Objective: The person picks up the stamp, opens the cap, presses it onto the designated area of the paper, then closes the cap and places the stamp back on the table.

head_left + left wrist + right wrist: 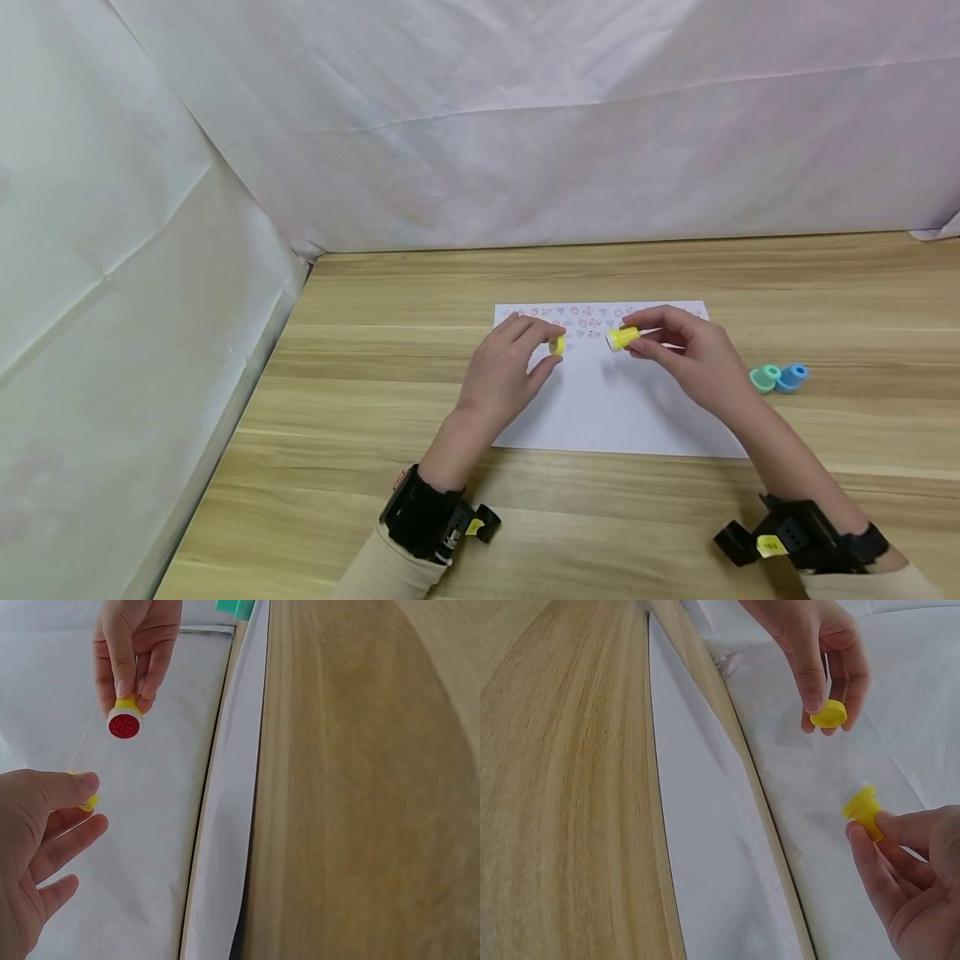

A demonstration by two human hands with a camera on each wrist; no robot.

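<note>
We see the right hand (693,354) pinching a small yellow stamp (622,337) by its body, fingers (900,832) curled round it, held just above the sheet of white paper (607,408). In the left-wrist view the stamp (124,720) shows a round red printing face rimmed in white, turned toward that camera. The left hand (506,371) pinches the yellow cap (557,344) between thumb and fingertips, its other fingers loosely curled beneath. Cap and stamp are apart, a short gap between them, both raised over the far part of the paper.

In the right-wrist view the cap (829,714) sits at the left hand's fingertips, with the stamp (864,810) lower down in the right hand's grasp.

The paper lies flat on the wooden surface (375,358), and rows of small printed marks (585,318) run along its far edge. To the right of the paper, on the bare wood, lie a green stamp (764,378) and a blue stamp (792,377), touching each other, well clear of both hands. White cloth (525,125) hangs behind and to the left of the surface. Each wrist carries a black camera band (423,515).
</note>
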